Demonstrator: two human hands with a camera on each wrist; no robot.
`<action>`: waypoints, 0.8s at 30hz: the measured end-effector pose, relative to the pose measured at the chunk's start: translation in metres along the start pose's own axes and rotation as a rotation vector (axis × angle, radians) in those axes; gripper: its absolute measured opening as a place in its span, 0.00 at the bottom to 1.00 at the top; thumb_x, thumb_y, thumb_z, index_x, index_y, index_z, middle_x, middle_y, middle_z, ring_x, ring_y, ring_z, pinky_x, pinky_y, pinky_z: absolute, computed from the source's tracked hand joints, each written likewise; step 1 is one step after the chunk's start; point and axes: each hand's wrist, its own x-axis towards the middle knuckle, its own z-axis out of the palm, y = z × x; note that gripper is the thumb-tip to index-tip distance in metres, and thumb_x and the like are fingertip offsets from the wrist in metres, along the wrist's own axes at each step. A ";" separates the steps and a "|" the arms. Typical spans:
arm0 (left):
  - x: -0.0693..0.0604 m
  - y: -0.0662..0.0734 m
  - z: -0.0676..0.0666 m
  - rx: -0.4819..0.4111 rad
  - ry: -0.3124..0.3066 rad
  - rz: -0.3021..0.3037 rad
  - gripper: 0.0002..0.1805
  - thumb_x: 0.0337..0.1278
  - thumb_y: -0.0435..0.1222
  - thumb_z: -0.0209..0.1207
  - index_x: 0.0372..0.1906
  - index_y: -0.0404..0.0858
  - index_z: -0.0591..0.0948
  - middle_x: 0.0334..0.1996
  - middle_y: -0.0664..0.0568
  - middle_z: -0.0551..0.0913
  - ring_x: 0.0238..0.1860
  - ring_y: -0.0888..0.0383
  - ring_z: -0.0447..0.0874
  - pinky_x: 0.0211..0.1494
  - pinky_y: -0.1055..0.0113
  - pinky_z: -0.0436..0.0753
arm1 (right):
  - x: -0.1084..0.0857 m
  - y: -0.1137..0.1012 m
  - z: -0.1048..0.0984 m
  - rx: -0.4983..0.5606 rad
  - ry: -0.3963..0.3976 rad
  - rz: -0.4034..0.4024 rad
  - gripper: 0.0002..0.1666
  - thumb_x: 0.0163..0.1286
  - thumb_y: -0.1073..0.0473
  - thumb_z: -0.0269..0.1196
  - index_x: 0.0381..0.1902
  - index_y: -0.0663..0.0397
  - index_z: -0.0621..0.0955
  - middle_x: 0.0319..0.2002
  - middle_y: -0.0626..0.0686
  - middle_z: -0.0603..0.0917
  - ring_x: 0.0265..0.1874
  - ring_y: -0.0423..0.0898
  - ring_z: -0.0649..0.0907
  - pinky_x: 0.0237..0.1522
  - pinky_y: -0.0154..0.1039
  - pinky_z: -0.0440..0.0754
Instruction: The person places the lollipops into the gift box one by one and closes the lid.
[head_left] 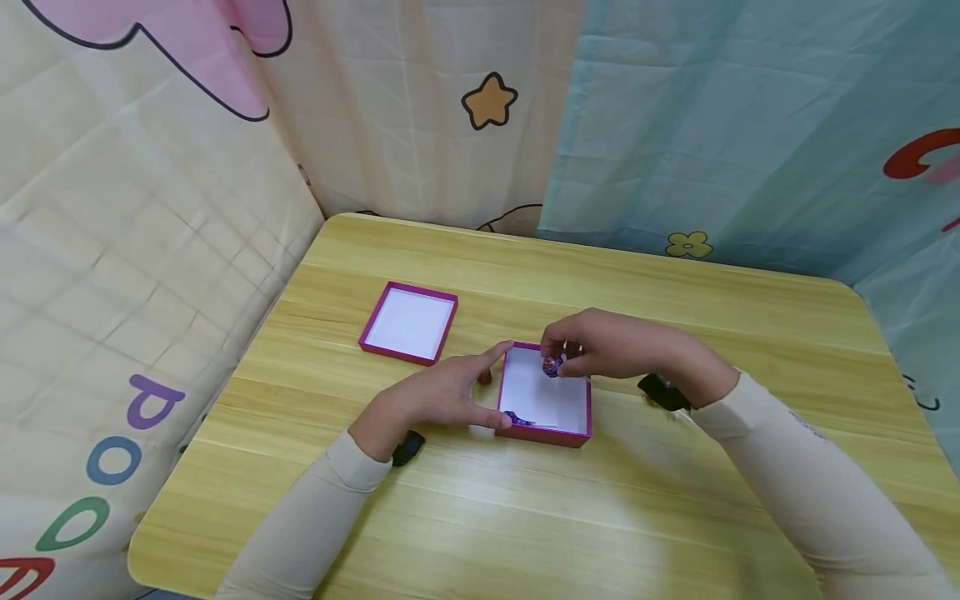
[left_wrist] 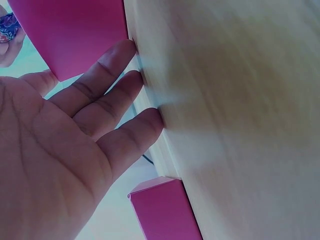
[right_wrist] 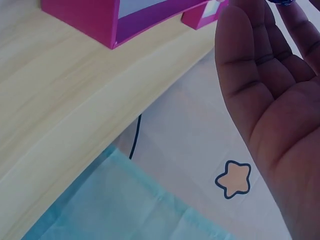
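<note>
Cream, close-fitting sleeves [head_left: 307, 525] reach forward, the cloth smooth along both forearms and bunched a little at the wrists. Beyond them, I can see thin, softly creased fabric hangings [head_left: 420, 108] printed with cartoon shapes, beige on one side and pale aqua on the other. Before them stretches a yellowish wood-grain surface [head_left: 465, 517], round-cornered, with a dull sheen.

On it sits a square magenta box [head_left: 547, 434], straight-walled and white inside. Well to its left and farther back lies a shallower magenta lid [head_left: 408, 321], its white inside facing up.

The left hand [head_left: 450, 392] spreads wide against the box's left side, thumb at the near corner, index finger stretched to the far one. The right hand [head_left: 611, 342] comes in palm down with bent fingers, its grip narrow, pinching a round, shiny-wrapped sweet [head_left: 552, 367] above the box's white floor. Another, a purple-wrapped lollipop [head_left: 516, 418], lies inside along the near wall, close to the left thumb.
</note>
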 end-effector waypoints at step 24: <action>-0.001 -0.003 0.001 0.011 0.016 0.037 0.62 0.39 0.74 0.63 0.79 0.64 0.44 0.54 0.55 0.76 0.53 0.61 0.73 0.59 0.62 0.74 | 0.038 0.003 0.038 -0.057 -0.078 -0.028 0.06 0.68 0.62 0.66 0.41 0.48 0.81 0.36 0.41 0.80 0.37 0.41 0.78 0.42 0.38 0.78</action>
